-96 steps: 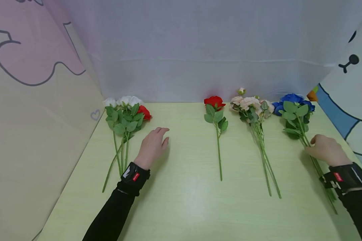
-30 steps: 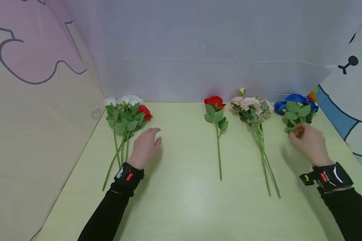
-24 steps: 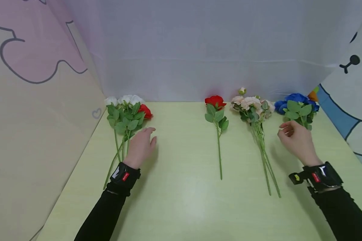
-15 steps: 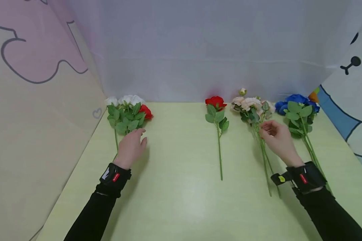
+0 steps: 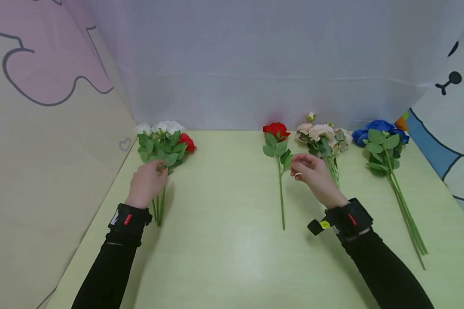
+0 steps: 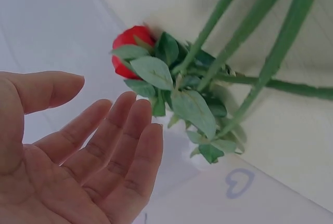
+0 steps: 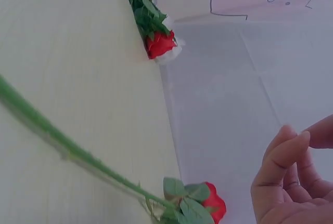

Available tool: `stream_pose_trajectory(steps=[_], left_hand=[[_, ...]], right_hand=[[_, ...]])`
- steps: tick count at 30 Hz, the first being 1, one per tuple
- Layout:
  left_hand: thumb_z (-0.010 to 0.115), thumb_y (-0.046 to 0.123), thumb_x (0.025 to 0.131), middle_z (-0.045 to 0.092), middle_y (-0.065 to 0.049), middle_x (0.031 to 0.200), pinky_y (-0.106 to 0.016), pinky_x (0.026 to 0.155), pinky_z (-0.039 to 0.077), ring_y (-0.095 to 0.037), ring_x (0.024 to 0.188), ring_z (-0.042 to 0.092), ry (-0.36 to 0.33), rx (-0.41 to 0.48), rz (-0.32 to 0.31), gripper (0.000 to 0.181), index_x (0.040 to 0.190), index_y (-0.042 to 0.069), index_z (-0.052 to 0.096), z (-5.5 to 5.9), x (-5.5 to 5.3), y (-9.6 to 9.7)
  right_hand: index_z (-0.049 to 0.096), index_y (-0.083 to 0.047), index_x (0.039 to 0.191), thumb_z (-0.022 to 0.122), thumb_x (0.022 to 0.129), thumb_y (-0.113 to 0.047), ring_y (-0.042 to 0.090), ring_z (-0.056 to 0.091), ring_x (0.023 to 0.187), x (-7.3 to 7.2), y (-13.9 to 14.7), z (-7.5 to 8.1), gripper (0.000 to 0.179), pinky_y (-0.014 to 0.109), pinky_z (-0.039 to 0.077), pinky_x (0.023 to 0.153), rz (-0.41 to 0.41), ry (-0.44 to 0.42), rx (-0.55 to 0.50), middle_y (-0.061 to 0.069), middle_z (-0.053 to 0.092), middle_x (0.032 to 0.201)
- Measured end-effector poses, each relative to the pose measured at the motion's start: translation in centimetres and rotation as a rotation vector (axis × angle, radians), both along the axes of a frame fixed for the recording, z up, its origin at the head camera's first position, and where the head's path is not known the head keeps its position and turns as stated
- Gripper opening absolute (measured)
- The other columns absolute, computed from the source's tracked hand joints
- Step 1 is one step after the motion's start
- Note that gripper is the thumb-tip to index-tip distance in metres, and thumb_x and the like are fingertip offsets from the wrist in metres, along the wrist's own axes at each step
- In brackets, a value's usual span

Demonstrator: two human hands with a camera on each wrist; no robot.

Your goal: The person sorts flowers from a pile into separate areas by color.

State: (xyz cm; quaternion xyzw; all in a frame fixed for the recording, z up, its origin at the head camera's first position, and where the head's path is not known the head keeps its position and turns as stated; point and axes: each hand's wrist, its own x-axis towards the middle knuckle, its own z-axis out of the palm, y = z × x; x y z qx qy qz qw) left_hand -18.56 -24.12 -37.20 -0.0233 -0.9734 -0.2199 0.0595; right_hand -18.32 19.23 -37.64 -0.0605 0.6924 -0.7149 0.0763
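Observation:
In the head view my left hand [image 5: 147, 182] hovers over the stems of the left bunch of white roses [image 5: 169, 127] with one red rose [image 5: 187, 142]. The left wrist view shows its fingers relaxed and apart from the leaves, holding nothing. My right hand [image 5: 314, 178], fingers loosely curled and nothing in them, is just right of the single red rose [image 5: 276, 130], near its leaves. In the right wrist view this rose's green stem [image 7: 67, 148] lies across the table. Behind my right hand, the pale pink flowers [image 5: 320, 132] have their lower stems partly hidden.
A bunch of blue roses [image 5: 380, 125] lies at the table's right, stems pointing toward the near edge. All flower heads are along the far edge of the pale table [image 5: 232, 257]. A white cloth [image 5: 232, 86] hangs behind, with cartoon-printed sheets on both sides.
My right hand has left the blue roses and moved left past the pink flowers to beside the single red rose. My left hand has shifted left over the stems of the white-and-red bunch.

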Motion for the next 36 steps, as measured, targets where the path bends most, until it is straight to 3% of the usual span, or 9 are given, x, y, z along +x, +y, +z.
stream_pose_trajectory(steps=[9,18,22,30,36], left_hand=[[0.048,0.016,0.095,0.063,-0.028,0.100,-0.042,0.056,0.047,-0.035,0.073,0.061,-0.005,0.018,0.045,0.038,0.123,-0.010,0.054,0.7,-0.2,-2.7],[0.045,0.025,0.097,0.058,-0.033,0.112,-0.048,0.069,0.048,-0.043,0.091,0.058,-0.194,0.024,0.117,0.048,0.126,-0.014,0.048,0.5,-1.2,-4.7],[0.043,0.027,0.098,0.053,-0.036,0.119,-0.051,0.074,0.047,-0.047,0.098,0.055,-0.280,0.027,0.119,0.052,0.126,-0.017,0.047,0.1,-1.6,-5.2],[0.042,0.029,0.099,0.066,-0.024,0.092,-0.051,0.086,0.047,-0.030,0.080,0.066,-0.417,0.134,0.123,0.058,0.131,-0.020,0.038,-1.1,-2.1,-6.2],[0.045,0.030,0.098,0.064,-0.023,0.095,-0.048,0.085,0.049,-0.028,0.081,0.066,-0.443,0.207,0.114,0.055,0.124,-0.018,0.047,-2.2,-2.8,-7.1]], right_hand=[[0.046,-0.002,0.116,0.050,0.098,-0.013,0.014,0.054,0.080,0.0,-4.9,0.2,0.021,0.019,0.048,0.069,0.082,-0.116,-0.190,0.005,0.053,0.092],[0.042,0.004,0.121,0.046,0.098,-0.008,0.014,0.054,0.074,-0.5,-9.6,-0.4,0.026,0.017,0.047,0.063,0.070,-0.285,-0.375,0.005,0.054,0.086],[0.045,0.000,0.116,0.046,0.098,-0.007,0.014,0.053,0.074,-0.6,-11.4,-0.8,0.019,0.018,0.047,0.062,0.090,-0.330,-0.438,0.005,0.054,0.087],[0.044,0.000,0.116,0.043,0.098,-0.005,0.014,0.051,0.074,-0.5,-14.1,-1.4,0.019,0.017,0.045,0.061,0.115,-0.403,-0.507,0.005,0.052,0.087],[0.045,-0.002,0.114,0.043,0.097,-0.006,0.014,0.050,0.074,-0.5,-15.3,-1.6,0.018,0.017,0.043,0.060,0.133,-0.414,-0.515,0.004,0.052,0.087]])
